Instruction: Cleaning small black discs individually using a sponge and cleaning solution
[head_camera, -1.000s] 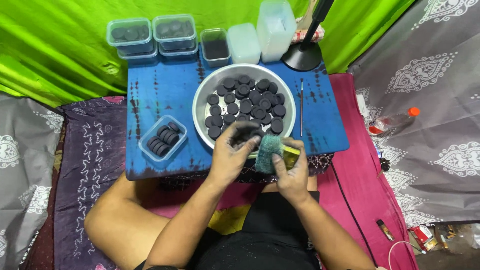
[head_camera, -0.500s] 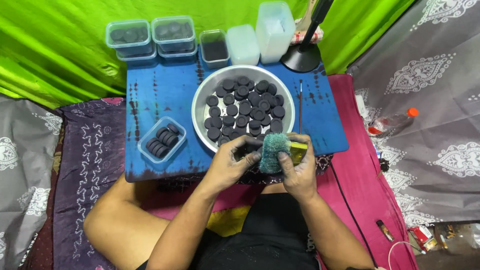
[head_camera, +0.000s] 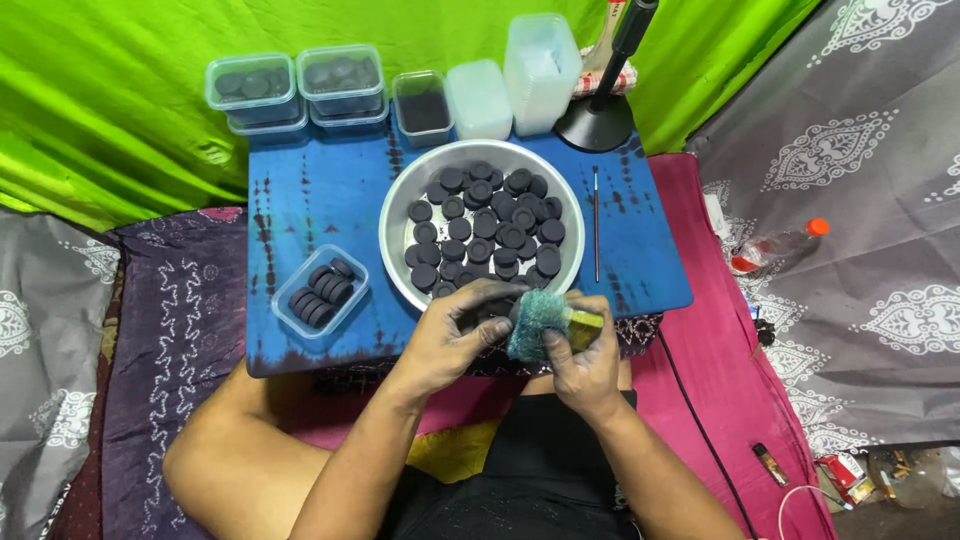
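Two hands met just in front of the table (head_camera: 300, 210), a low surface under a blue cloth, backed by a green drape (head_camera: 120, 100). On the table's middle sat a metal bowl (head_camera: 398, 262) filled with dark discs (head_camera: 480, 225). Along the far edge stood a row of plastic tubs (head_camera: 300, 85), some holding more discs, and a black stand base (head_camera: 595, 125). Left of the bowl lay a small clear box (head_camera: 290, 318) with a few discs stacked on edge. A thin brush (head_camera: 596, 225) lay right of the bowl. The right hand (head_camera: 585, 360) was closed around a green scrub pad (head_camera: 535, 322). The left hand (head_camera: 455, 330) pinched a dark disc (head_camera: 495, 310) against that pad, near the bowl's rim.
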